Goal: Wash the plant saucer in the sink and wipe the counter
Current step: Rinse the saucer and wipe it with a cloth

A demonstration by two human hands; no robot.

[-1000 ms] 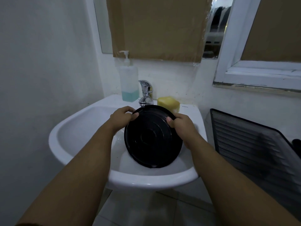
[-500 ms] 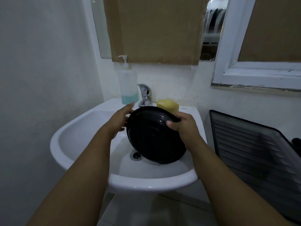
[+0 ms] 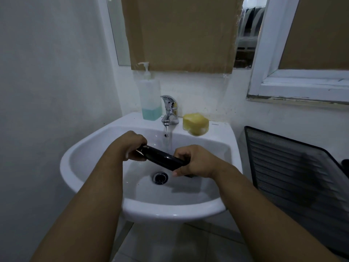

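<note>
Black and round, apparently of thin moulded plastic, the plant saucer (image 3: 162, 158) hangs almost edge-on over the bowl of the white ceramic sink (image 3: 85, 148). It is above the metal drain (image 3: 160, 177) and just on the near side of the thin stream of water (image 3: 168, 140) falling from the chrome tap (image 3: 170, 108). The left hand (image 3: 132, 146) grips its left rim with fingers curled round the edge. The right hand (image 3: 194, 161) grips the right rim likewise, its thumb showing below. Whether the water strikes the saucer or passes just behind it cannot be told from this angle.

By its look, the saucer should be light and stiff, unlikely to break if dropped in the bowl, but slick once wet. The raised rim is the sensible place to hold, at two opposite points as here, so it can be tilted under the stream without slipping.

On the sink's far ledge a yellow sponge (image 3: 195, 123) lies right of the tap, and a clear pump bottle of blue-green soap (image 3: 150, 97) stands left of it. A black mesh tray (image 3: 292, 167) sits to the right.
</note>
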